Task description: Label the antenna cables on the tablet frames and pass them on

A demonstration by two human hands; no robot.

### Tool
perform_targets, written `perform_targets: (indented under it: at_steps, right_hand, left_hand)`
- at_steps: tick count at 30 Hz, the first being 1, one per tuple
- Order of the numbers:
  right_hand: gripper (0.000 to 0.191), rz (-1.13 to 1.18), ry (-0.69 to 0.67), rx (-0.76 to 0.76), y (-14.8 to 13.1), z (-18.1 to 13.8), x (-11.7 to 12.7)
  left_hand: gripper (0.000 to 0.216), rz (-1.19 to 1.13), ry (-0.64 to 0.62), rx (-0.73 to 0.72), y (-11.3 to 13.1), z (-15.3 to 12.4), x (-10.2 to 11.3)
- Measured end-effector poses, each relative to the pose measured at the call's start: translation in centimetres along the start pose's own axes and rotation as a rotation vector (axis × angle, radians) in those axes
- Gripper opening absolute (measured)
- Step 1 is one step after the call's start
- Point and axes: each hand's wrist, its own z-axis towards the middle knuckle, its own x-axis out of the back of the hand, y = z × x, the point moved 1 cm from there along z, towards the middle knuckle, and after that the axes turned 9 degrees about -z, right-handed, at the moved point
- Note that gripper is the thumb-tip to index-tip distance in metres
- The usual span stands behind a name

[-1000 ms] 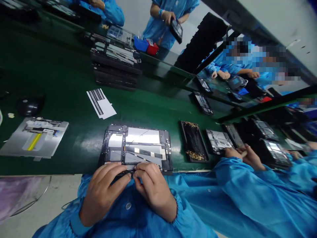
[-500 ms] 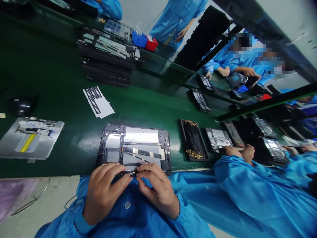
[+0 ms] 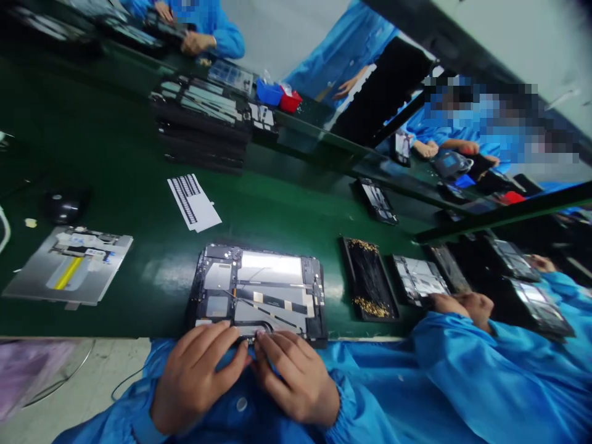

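An opened tablet (image 3: pixel 272 268) lies on the green bench in front of me, its silver plates, dark strips and thin cables exposed in a black frame. My left hand (image 3: pixel 198 373) grips its near edge, fingers curled over the rim and thumb below. Close beside it, my right hand (image 3: pixel 296 376) has its fingers bent together on the same edge, the index fingertip pressing near the middle. Any small part under those fingertips is hidden.
A silver panel with a yellow strip (image 3: pixel 28 271) and a black mouse-like object (image 3: pixel 67 206) are at left. Beyond lie a printed label sheet (image 3: pixel 203 213) and stacked black trays (image 3: pixel 203 145). A tray of black cables (image 3: pixel 372 277) stands right, near a co-worker's hands (image 3: pixel 467 305).
The view has shifted, so the bench appears lower. My fingertips have moved from pinching around a small dark part at the tablet's near edge to pressing on that edge.
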Motion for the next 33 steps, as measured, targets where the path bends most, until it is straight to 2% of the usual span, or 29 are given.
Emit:
perform_targets:
  at_steps: [2,4,7,8,10,12,14,17,20,23,28,33]
  right_hand:
    - [0.018,0.015,-0.037,0.043,1.2,0.9,1.2]
    - [0.028,0.106,-0.085,0.066,3.6,2.8,2.5]
    - [0.021,0.288,-0.055,0.027,8.9,7.5,2.7]
    - [0.016,0.338,-0.036,0.003,10.9,9.5,1.8]
    - [0.01,0.416,-0.053,-0.02,14.4,13.6,-1.6]
    - [0.006,0.469,-0.154,0.042,16.8,17.5,-6.6]
    - [0.006,0.488,-0.251,0.131,17.6,20.5,-11.8]
    - [0.008,0.501,-0.371,0.256,16.7,22.8,-17.9]
    - [0.01,0.503,-0.465,0.337,15.2,23.0,-21.1]
    - [0.007,0.473,-0.505,0.338,14.4,22.6,-22.3]
    - [0.007,0.43,-0.537,0.311,13.8,22.0,-22.6]
    - [0.013,0.474,-0.577,0.296,13.3,23.5,-23.2]
  left_hand:
    - [0.015,-0.049,-0.022,-0.011,-0.6,0.9,1.7]
    - [0.02,-0.077,-0.036,0.038,-2.7,2.5,3.6]
    - [0.022,-0.003,0.046,0.277,-9.1,5.7,5.1]
    - [0.024,0.033,0.049,0.363,-11.8,6.7,4.9]
    - [0.036,0.065,-0.047,0.433,-17.0,8.1,3.5]
    - [0.049,0.057,-0.15,0.447,-21.1,8.3,1.5]
    - [0.062,0.042,-0.238,0.467,-23.7,7.7,-0.2]
    - [0.07,0.033,-0.312,0.513,-24.9,6.2,-1.4]
    - [0.072,0.027,-0.345,0.539,-24.7,5.5,-1.4]
    - [0.072,0.02,-0.363,0.554,-24.6,5.6,-1.4]
    - [0.066,0.024,-0.363,0.567,-24.8,5.8,-1.7]
    - [0.069,0.042,-0.361,0.566,-24.8,5.9,-1.8]
